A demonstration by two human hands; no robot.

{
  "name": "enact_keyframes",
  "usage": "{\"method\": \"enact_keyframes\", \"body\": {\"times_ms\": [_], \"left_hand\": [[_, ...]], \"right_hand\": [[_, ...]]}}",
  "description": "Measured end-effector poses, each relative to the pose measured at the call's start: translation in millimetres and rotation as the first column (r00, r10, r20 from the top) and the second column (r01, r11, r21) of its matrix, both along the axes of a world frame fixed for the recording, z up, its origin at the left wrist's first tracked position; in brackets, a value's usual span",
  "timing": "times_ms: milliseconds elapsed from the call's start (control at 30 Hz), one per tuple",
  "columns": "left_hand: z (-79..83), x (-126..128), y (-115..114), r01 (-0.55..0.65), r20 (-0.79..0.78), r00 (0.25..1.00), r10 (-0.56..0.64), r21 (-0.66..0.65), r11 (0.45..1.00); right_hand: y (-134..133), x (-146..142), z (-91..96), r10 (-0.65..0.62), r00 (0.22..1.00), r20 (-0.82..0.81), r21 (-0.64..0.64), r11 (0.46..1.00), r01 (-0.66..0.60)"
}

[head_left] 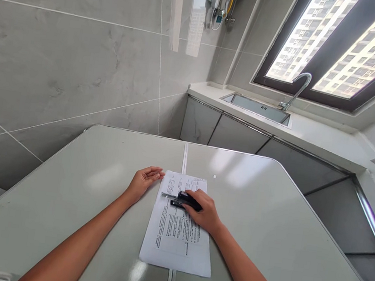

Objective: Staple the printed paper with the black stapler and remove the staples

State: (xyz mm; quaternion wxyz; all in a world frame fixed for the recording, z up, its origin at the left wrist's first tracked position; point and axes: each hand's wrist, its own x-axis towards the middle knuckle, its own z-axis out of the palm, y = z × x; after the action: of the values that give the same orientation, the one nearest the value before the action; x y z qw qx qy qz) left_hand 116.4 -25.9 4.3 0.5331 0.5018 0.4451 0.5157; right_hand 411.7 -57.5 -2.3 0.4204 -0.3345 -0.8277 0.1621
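A printed sheet of paper [177, 239] lies on the grey folding table [266, 226], near its middle seam. On the upper part of the sheet sits a black stapler [184, 199], its metal tip pointing left. My right hand [203, 210] is closed over the stapler from the right. My left hand [143, 181] rests on the table at the sheet's upper left corner, fingers loosely curved and apart, holding nothing.
A tiled wall stands behind and to the left of the table. At the back right a counter holds a steel sink [258, 107] with a curved tap [297, 88] under a window. A small white scrap [214, 177] lies on the table.
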Motion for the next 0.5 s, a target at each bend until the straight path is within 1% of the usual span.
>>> {"method": "enact_keyframes", "body": {"times_ms": [33, 100, 200, 267, 400, 500], "left_hand": [[0.9, 1.7, -0.9, 0.0, 0.016, 1.0, 0.0, 0.001, 1.0], [2.9, 5.1, -2.8, -0.002, 0.015, 1.0, 0.002, 0.011, 1.0], [5.8, 9.4, -5.7, -0.002, -0.084, 0.996, 0.006, 0.055, 0.999], [7.5, 11.6, -7.6, 0.001, -0.157, 0.988, 0.012, 0.084, 0.997], [10.8, 14.9, -11.3, 0.05, -0.254, 0.967, -0.018, 0.121, 0.991], [13.3, 16.9, -14.0, 0.05, -0.262, 0.965, -0.011, 0.141, 0.989]], "right_hand": [[1.0, 2.4, 0.6, -0.039, 0.999, -0.03, 0.002, 0.999, 0.039], [3.5, 6.9, 1.6, -0.085, 0.996, -0.033, 0.028, 0.996, 0.086], [5.5, 9.6, 1.1, -0.095, 0.994, 0.054, 0.12, 0.989, 0.088], [4.6, 7.9, -0.4, -0.103, 0.989, 0.109, 0.154, 0.984, 0.086], [0.7, 1.9, -3.0, -0.117, 0.982, 0.148, 0.151, 0.984, 0.095], [-0.2, 0.5, -3.7, -0.115, 0.98, 0.16, 0.14, 0.986, 0.093]]}}
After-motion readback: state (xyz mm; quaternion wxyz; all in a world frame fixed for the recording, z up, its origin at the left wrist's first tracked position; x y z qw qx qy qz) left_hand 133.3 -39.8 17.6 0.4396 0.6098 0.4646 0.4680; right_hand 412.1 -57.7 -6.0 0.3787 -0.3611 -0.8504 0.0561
